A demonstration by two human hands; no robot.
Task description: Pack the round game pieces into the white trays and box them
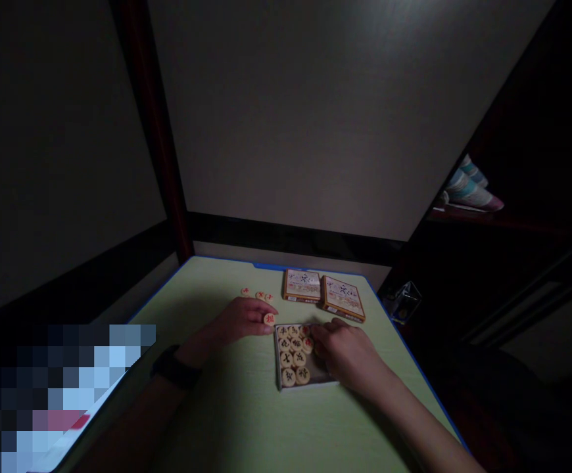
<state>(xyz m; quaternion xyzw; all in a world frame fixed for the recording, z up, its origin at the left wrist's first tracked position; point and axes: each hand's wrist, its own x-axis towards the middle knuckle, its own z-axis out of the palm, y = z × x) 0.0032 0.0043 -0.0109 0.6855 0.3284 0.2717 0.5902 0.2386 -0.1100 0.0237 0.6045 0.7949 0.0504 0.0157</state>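
Observation:
Between the fingers of my left hand (246, 318) is a round Chinese chess piece (269, 319) with a red character, held just left of an open box tray (293, 387). Several pieces with black characters (288, 359) fill the tray's left columns, and a red-marked piece (308, 345) sits near its middle. My right hand (340, 345) is over the tray's right side, fingers bent down into it and hiding that part. Whether those fingers grip a piece is hidden. Beyond my left hand, several red-marked pieces (261, 295) lie on the table.
Two flat printed boxes (302, 286) (344, 297) rest at the back of the green table (217, 414). A wall (286, 131) rises behind it. To the right are a small dark box (405, 302) and a shelf with striped fabric (471, 187). The lower left is pixelated.

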